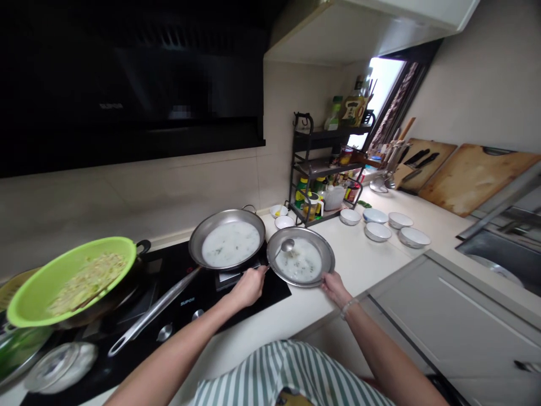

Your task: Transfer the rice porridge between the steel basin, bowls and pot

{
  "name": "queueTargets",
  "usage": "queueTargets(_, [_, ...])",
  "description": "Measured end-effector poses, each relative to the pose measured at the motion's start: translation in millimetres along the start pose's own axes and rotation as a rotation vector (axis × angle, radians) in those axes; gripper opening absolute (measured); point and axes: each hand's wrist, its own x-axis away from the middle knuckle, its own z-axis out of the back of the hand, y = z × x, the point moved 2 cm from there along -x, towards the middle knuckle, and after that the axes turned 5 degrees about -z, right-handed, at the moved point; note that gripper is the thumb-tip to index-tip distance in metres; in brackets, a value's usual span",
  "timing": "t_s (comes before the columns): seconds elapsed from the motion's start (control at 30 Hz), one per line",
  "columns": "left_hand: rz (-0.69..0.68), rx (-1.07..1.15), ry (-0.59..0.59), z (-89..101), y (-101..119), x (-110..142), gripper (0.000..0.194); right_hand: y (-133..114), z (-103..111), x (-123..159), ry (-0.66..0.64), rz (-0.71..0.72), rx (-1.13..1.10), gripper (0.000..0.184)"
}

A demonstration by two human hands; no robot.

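My left hand (248, 286) is closed on the handle of a metal ladle (287, 245), whose bowl hangs over a round steel plate (324, 248) holding pale, milky liquid with green bits. My right hand (335, 286) grips that plate's near rim and holds it tilted beside the stove. A steel frying pan (198, 234) with the same white liquid sits on the black cooktop (203, 299) just left of the plate, its long handle pointing toward me.
A green colander (25, 304) of shredded food rests over a pot at the left, with a glass lid (59, 366) below it. Several white bowls (378, 231) stand on the counter, a spice rack (321, 169) behind them. Cutting boards (469, 177) lean on the wall; a sink (502, 254) lies right.
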Motion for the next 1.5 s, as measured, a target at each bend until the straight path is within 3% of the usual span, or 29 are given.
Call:
queueTargets(0.17, [0.118, 0.212, 0.169, 43.0, -21, 21, 0.023, -1, 0, 0, 0.019, -0.046, 0.037, 0.022])
queueTargets(0.33, [0.339, 0.013, 0.182, 81.5, -66, 42, 0.022, -1, -1, 0, 0.018, -0.054, 0.069, 0.02])
queueTargets(0.43, [0.433, -0.114, 0.131, 91.7, -88, 48, 0.02, 0, -1, -2, 0.022, -0.051, 0.081, 0.019])
queueTargets(0.53, [0.49, -0.078, 0.098, 90.9, -99, 49, 0.022, 0, -1, -3, 0.024, -0.045, 0.093, 0.019])
queueTargets(0.63, [0.547, 0.155, 0.12, 84.3, -101, 47, 0.024, 1, -1, -4, 0.021, -0.037, 0.098, 0.019])
queueTargets(0.8, [0.653, 0.887, 0.23, 79.4, -101, 45, 0.018, 5, 0, -6, 0.014, -0.029, 0.1, 0.02])
queueTargets(0.9, [0.675, 1.144, 0.236, 83.8, -98, 47, 0.011, 6, 1, -7, 0.016, -0.029, 0.096, 0.02])
queueTargets(1.5, [0.67, 1.217, 0.246, 100.4, -74, 57, 0.012, 6, 2, -7, 0.021, -0.053, 0.066, 0.02])
